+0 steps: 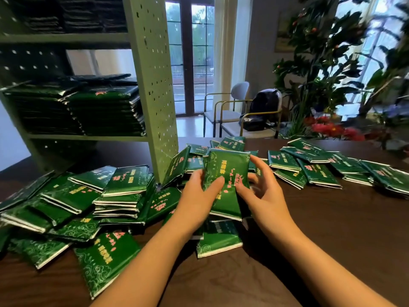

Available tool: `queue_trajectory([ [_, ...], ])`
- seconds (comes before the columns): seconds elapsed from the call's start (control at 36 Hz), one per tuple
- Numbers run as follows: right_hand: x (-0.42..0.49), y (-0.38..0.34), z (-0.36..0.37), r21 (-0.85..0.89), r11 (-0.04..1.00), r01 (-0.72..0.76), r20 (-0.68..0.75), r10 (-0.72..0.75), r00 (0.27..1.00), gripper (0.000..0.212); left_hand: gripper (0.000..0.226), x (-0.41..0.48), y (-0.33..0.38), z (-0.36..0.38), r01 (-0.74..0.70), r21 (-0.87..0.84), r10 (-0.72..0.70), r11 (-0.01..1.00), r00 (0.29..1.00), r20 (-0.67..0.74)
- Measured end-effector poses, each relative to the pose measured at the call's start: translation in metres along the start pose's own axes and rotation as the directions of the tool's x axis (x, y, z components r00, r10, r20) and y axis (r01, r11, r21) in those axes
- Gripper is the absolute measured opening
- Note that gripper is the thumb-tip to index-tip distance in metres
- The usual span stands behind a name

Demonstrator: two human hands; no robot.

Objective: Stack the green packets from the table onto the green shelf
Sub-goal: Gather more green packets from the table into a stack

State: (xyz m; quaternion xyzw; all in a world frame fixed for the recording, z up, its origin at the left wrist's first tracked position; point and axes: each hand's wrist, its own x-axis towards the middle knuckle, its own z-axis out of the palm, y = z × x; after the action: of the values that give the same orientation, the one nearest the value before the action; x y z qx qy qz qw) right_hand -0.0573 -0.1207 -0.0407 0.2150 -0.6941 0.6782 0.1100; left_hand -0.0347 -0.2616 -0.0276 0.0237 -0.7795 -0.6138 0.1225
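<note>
A packet [225,173] is held between both hands, tilted up over the pile. The left hand [199,196] is curled on its left edge with the thumb laid across the face; the right hand [263,196] is clamped on its right edge, thumb in front. The shelf [152,85] is set on the tabletop [332,240], behind and left of the hands; two tall stacks [104,111] are kept side by side on its middle level. Loose packets [124,180] are scattered left, right and beneath the hands. The packet is seen to be glossy dark green, printed in pink and yellow, with pale swirls and a white edge
</note>
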Motion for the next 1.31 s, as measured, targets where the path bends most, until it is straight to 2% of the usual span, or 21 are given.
queue_trajectory([
  [0.03, -0.001, -0.001, 0.0, -0.022, 0.999, 0.024, 0.01, -0.024, 1.0, 0.052, 0.02, -0.001, 0.001, -0.001, 0.008, -0.034, -0.007, 0.999, 1.0, 0.022],
  [0.08, -0.004, -0.002, 0.0, -0.044, 0.998, 0.044, 0.039, -0.043, 0.998, 0.051, 0.01, -0.004, 0.003, -0.003, -0.006, -0.065, 0.008, 0.998, 0.999, 0.032],
  [0.19, -0.002, -0.008, -0.002, -0.006, 0.999, -0.038, 0.093, 0.038, 0.995, 0.04, 0.01, -0.001, 0.003, -0.011, -0.005, -0.143, -0.011, 0.99, 0.994, -0.112],
  [0.25, 0.0, -0.006, -0.004, -0.14, 0.99, -0.003, 0.096, 0.017, 0.995, 0.03, 0.007, 0.002, 0.004, -0.016, 0.028, -0.288, -0.085, 0.957, 0.979, -0.187],
  [0.31, -0.001, 0.0, -0.006, -0.423, 0.903, 0.074, 0.142, -0.015, 0.99, 0.024, 0.014, 0.005, 0.005, -0.022, 0.045, -0.439, -0.165, 0.897, 0.957, -0.24],
  [0.36, -0.003, 0.005, -0.006, -0.625, 0.774, 0.102, 0.206, 0.038, 0.978, 0.03, 0.018, 0.008, 0.006, -0.028, 0.063, -0.553, -0.24, 0.831, 0.937, -0.254],
  [0.44, -0.009, 0.006, -0.001, -0.764, 0.638, 0.097, 0.293, 0.21, 0.933, 0.054, 0.019, 0.011, 0.006, -0.033, 0.104, -0.633, -0.316, 0.767, 0.92, -0.232],
  [0.5, -0.012, 0.005, 0.003, -0.804, 0.577, 0.142, 0.349, 0.266, 0.899, 0.07, 0.026, 0.012, 0.004, -0.035, 0.122, -0.653, -0.349, 0.747, 0.909, -0.228],
  [0.56, -0.014, 0.003, 0.006, -0.8, 0.577, 0.164, 0.377, 0.271, 0.886, 0.078, 0.031, 0.013, 0.004, -0.035, 0.14, -0.664, -0.374, 0.735, 0.9, -0.224],
  [0.67, -0.014, -0.004, 0.009, -0.759, 0.634, 0.146, 0.412, 0.295, 0.862, 0.078, 0.036, 0.014, 0.003, -0.035, 0.161, -0.671, -0.402, 0.724, 0.889, -0.22],
  [0.83, -0.009, -0.013, 0.002, -0.771, 0.629, 0.096, 0.382, 0.337, 0.861, 0.076, 0.009, 0.013, 0.004, -0.036, 0.154, -0.663, -0.381, 0.733, 0.9, -0.211],
  [0.97, -0.008, -0.014, -0.009, -0.73, 0.683, 0.002, 0.356, 0.378, 0.855, 0.073, 0.009, 0.013, 0.002, -0.035, 0.15, -0.634, -0.368, 0.758, 0.902, -0.227],
  [1.08, 0.001, -0.015, -0.022, -0.675, 0.734, -0.079, 0.275, 0.35, 0.896, 0.07, 0.003, 0.011, 0.005, -0.032, 0.163, -0.607, -0.353, 0.777, 0.913, -0.206],
  [1.19, 0.008, -0.021, -0.033, -0.444, 0.876, -0.189, 0.161, 0.285, 0.945, 0.058, 0.004, 0.011, 0.003, -0.03, 0.206, -0.568, -0.364, 0.797, 0.914, -0.18],
  [1.31, 0.013, -0.02, -0.038, -0.196, 0.954, -0.226, 0.001, 0.23, 0.973, 0.054, 0.03, 0.01, 0.0, -0.028, 0.258, -0.499, -0.373, 0.827, 0.916, -0.145],
])
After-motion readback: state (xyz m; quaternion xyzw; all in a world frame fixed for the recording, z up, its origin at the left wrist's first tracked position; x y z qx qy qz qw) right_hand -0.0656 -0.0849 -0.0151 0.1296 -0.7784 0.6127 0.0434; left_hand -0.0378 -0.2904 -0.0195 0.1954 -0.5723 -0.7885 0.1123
